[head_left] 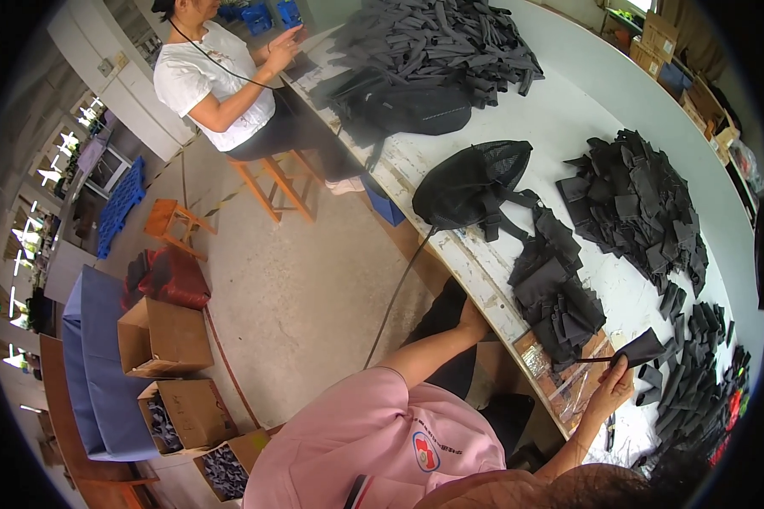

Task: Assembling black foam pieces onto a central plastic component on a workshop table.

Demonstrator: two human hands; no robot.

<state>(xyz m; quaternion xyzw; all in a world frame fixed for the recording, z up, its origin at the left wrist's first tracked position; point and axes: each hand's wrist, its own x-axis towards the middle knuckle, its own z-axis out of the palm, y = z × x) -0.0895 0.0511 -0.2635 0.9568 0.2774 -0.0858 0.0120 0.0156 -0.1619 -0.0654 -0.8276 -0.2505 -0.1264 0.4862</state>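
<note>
My right hand (pixel 616 387) is closed over the table's near edge area, pinching a small flat piece of black fabric (pixel 639 347) between thumb and fingers. A thin black strip (pixel 592 360) runs from that piece toward a bundle of black fabric pieces (pixel 560 293). My left hand (pixel 474 319) is down at the table edge; its fingers are hidden there. Beyond the bundle sits a black bag with a mesh part and straps (pixel 467 188).
The white table (pixel 560 93) carries heaps of black fabric pieces (pixel 637 204), with more strips (pixel 700 382) at the right. At the far left side a seated person (pixel 221 81) holds something in their hands. Cardboard boxes (pixel 165 339) and wooden stools (pixel 174 222) stand on the floor.
</note>
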